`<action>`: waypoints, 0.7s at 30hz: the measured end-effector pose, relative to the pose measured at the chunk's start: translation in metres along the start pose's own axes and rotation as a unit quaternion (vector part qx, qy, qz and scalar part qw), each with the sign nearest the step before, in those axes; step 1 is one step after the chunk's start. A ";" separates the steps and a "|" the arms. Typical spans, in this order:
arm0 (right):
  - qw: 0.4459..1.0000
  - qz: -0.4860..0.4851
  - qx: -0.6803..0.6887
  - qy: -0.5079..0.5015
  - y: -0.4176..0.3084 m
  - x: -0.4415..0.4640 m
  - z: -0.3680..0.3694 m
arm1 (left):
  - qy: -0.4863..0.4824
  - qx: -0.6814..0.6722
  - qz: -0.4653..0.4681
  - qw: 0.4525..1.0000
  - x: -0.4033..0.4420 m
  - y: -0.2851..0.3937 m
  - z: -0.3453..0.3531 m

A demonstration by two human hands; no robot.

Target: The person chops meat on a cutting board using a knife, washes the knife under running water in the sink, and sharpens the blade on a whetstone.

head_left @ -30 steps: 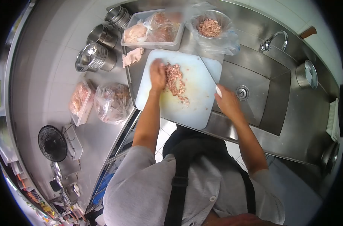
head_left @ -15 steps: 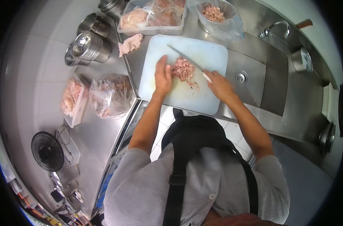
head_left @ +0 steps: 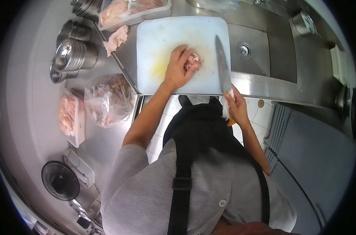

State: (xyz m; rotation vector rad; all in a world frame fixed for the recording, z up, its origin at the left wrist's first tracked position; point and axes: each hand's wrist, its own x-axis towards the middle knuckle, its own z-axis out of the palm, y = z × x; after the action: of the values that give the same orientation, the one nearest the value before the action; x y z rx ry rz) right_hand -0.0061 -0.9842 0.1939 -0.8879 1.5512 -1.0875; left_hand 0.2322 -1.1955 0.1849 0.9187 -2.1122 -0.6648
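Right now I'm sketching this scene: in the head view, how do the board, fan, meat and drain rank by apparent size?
1. Board
2. Fan
Smallest, unranked: meat and drain. They look close in size, and the left hand hides some of the meat.

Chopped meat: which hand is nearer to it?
Left: the left hand curls against the chopped meat; the right hand, holding the knife, is right of it, off the cutting board.

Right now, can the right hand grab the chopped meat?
Probably not freely: the right hand holds the knife, and the left hand curves around the left side of the chopped meat. The meat's right side looks open, though.
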 end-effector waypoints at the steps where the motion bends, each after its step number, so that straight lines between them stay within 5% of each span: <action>1: 1.000 0.007 0.026 -0.007 0.000 -0.001 0.011 | 0.033 0.021 0.006 0.999 -0.002 0.003 0.005; 2: 0.999 0.044 -0.006 -0.015 0.003 0.001 0.020 | 0.047 0.030 -0.012 0.998 -0.001 0.008 0.008; 4: 0.986 -0.054 -0.156 -0.023 0.001 0.005 0.040 | 0.079 0.049 -0.051 0.994 0.002 0.020 0.015; 7: 0.983 -0.067 -0.164 -0.041 -0.022 0.011 0.067 | 0.094 0.107 -0.008 0.990 0.007 0.029 0.020; 11: 0.976 -0.086 -0.180 -0.083 -0.027 0.025 0.080 | 0.187 0.101 -0.109 0.971 0.002 0.013 0.035; 14: 0.972 -0.088 -0.176 -0.126 -0.021 0.039 0.087 | 0.283 -0.045 -0.211 0.935 0.001 0.016 0.037; 21: 0.965 -0.116 -0.165 -0.169 -0.056 0.068 0.070 | 0.369 -0.020 -0.261 0.892 0.037 0.019 0.039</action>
State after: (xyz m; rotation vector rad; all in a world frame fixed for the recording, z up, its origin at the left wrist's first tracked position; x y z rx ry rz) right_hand 0.0480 -1.0795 0.2191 -1.4336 1.3829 -0.7902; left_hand 0.1767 -1.2064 0.1899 1.4586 -1.1735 -0.4937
